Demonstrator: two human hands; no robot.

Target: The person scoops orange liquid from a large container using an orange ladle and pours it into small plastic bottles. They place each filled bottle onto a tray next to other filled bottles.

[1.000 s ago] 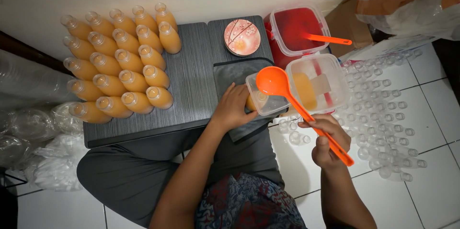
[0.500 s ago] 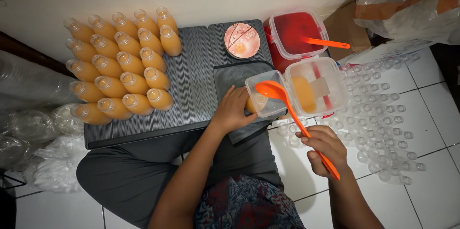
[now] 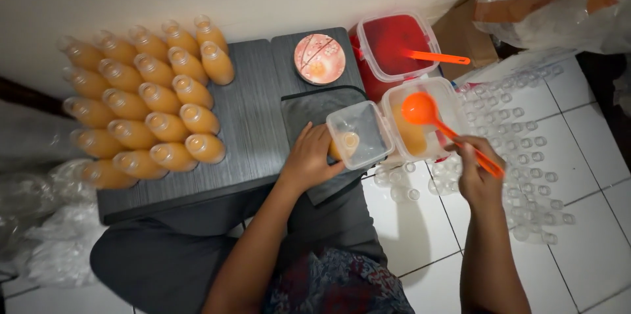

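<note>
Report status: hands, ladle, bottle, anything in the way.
Left hand grips a small bottle under a clear funnel tray. Right hand holds the orange ladle over the clear tub of orange liquid. Nothing between ladle and funnel.

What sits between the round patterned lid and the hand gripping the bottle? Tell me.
In the head view, a dark grey tray lies between the round patterned lid and the left hand, which grips a small bottle under a clear funnel tub.
</note>
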